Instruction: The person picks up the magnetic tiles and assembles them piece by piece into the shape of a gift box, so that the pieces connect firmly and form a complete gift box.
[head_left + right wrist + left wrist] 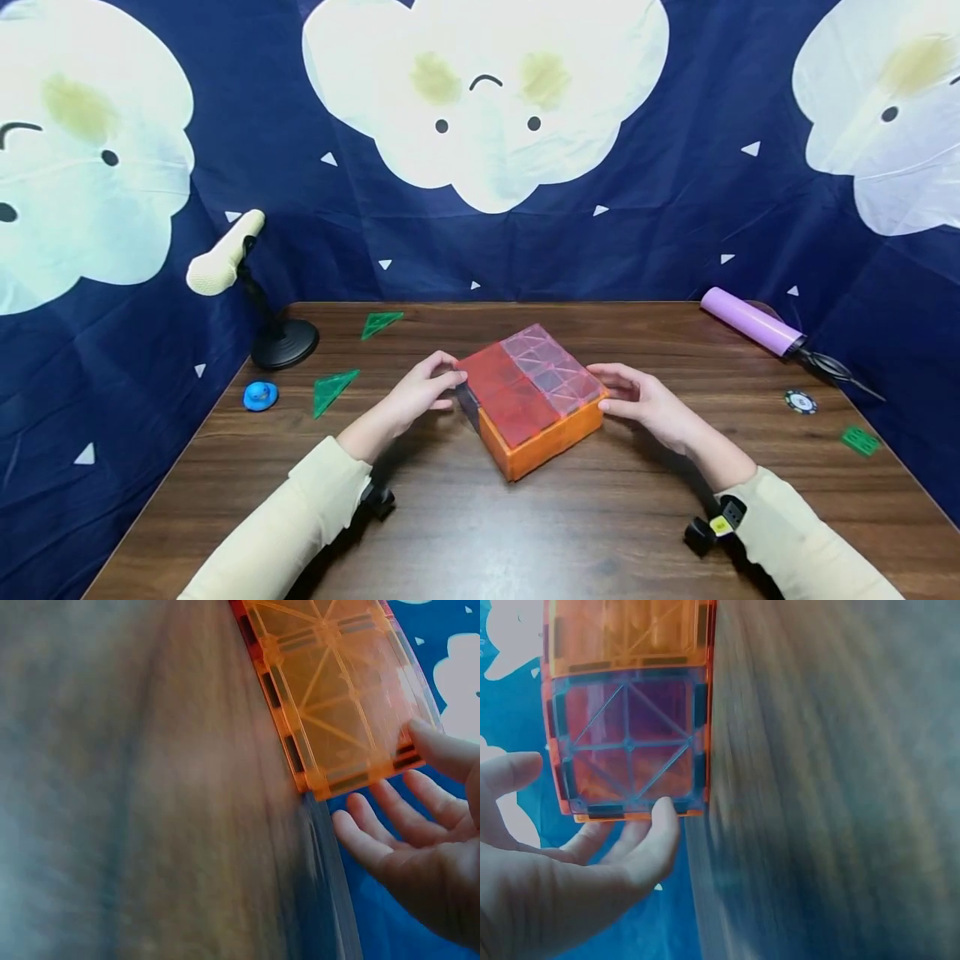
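Note:
A flat box of translucent magnetic tiles [498, 396] sits at the middle of the table, one corner toward me. Its top is half red, half pale pink; orange tiles [337, 690] form the near right side. On the near left side, a purple tile [630, 742] stands beside an orange one. My left hand [420, 390] is at the box's left corner, fingers spread, with a fingertip at the purple tile's edge. At the right corner, my right hand [648, 404] touches the orange tile with its thumb. Its other fingers extend loosely behind that corner.
Two green triangle tiles [335, 391], a small blue hat-shaped thing [260, 396] and a black stand [285, 343] holding a cream-covered object lie left. Right are a lilac cylinder [752, 322] with a black end, a poker chip [801, 402] and a green piece [860, 440].

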### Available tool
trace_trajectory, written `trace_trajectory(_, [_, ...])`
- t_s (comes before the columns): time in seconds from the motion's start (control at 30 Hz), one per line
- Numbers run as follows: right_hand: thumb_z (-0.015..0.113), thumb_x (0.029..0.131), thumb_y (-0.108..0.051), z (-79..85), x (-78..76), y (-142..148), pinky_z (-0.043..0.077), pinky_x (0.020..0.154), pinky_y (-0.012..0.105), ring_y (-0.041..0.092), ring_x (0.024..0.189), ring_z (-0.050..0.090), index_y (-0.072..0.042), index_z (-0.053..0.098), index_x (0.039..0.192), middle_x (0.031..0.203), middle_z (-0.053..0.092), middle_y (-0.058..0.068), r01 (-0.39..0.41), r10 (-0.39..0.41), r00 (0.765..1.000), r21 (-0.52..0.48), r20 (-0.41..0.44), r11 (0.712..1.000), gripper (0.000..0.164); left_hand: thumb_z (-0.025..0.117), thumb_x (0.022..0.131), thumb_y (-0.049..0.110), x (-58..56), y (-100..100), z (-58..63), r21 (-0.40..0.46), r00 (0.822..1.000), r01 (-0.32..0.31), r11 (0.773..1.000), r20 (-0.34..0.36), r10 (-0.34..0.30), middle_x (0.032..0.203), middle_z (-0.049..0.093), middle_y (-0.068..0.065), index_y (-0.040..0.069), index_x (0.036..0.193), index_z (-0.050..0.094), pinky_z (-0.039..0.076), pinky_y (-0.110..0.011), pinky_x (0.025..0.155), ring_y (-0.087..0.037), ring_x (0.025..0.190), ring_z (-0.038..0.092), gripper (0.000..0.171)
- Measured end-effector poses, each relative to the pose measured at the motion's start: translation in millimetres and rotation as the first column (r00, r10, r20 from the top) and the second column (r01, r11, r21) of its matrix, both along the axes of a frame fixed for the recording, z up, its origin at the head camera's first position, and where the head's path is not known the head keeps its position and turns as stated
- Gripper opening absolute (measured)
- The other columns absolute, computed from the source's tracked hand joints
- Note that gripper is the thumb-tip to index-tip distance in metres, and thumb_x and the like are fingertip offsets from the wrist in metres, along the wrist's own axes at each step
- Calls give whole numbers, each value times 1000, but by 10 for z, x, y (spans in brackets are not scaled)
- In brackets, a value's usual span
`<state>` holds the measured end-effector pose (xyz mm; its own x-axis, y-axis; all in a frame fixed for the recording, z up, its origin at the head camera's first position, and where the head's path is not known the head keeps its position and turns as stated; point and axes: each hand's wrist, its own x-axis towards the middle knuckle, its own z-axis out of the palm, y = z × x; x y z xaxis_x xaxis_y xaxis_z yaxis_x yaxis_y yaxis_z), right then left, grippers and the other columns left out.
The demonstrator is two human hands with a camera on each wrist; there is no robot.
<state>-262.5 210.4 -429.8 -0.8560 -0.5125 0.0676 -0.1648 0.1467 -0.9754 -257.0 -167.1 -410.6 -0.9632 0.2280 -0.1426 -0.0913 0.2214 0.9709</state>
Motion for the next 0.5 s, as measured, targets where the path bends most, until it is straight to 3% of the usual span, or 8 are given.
trace_trajectory(0.17, [66, 99, -3, -19, -121, 37, 56, 89, 31, 13, 103, 65, 11, 50, 139, 126, 63, 18, 117, -115, 993, -26, 39, 993, 46, 59, 101, 24, 177, 7, 53, -18, 998, 37, 999, 43, -36, 124, 63, -16, 1, 117, 54, 54, -50, 93, -32, 114, 62, 28])
trace_trajectory(0.3, [66, 99, -5, -21, -177, 2, 56, 84, 28, 13, 97, 64, 13, 50, 134, 114, 63, 9, 221, -218, 973, -33, 83, 975, 43, 56, 104, 26, 280, 42, 55, -28, 993, 54, 998, 105, -51, 110, 64, -13, 0, 114, 55, 56, -44, 87, -28, 104, 65, 29])
trace_trajectory(0.4, [62, 102, -8, 11, -143, -45, 56, 83, 27, 12, 94, 65, 13, 47, 134, 108, 62, 4, 284, -272, 951, -62, 146, 957, 42, 55, 104, 28, 298, 93, 41, -60, 994, -4, 998, 107, 11, 107, 62, -11, 0, 118, 56, 54, -37, 84, -27, 101, 61, 31])
trace_trajectory(0.5, [53, 107, -15, 71, 16, -101, 55, 89, 27, 12, 98, 66, 11, 39, 138, 112, 59, 7, 351, -320, 918, -105, 235, 931, 43, 54, 103, 29, 259, 145, 23, -52, 993, -83, 995, 79, 87, 122, 60, -17, 0, 129, 53, 48, -42, 90, -32, 114, 54, 38])
